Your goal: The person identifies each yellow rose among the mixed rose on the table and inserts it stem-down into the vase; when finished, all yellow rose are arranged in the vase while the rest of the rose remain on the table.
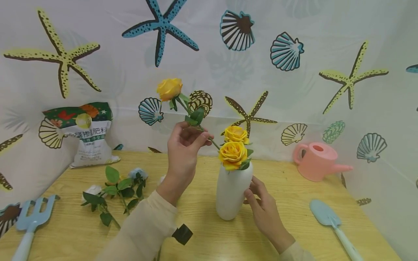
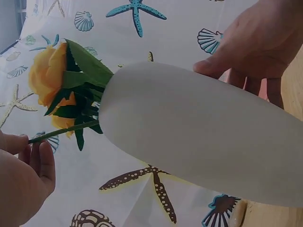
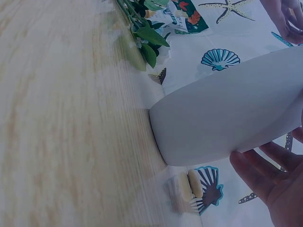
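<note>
A white cloth (image 1: 202, 78) printed with starfish (image 1: 161, 24) and shells (image 1: 287, 51) hangs behind the wood-grained surface (image 1: 287, 195) in soft light; a bluish patch (image 2: 6, 23) beyond is possibly a window.

Head view evenly lit; wrist views dimmer; right-wrist tabletop (image 3: 71, 118) softly blurred.

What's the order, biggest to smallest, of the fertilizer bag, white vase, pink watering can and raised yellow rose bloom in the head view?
1. Fertilizer bag
2. White vase and pink watering can: too alike to rank
3. Raised yellow rose bloom
</note>
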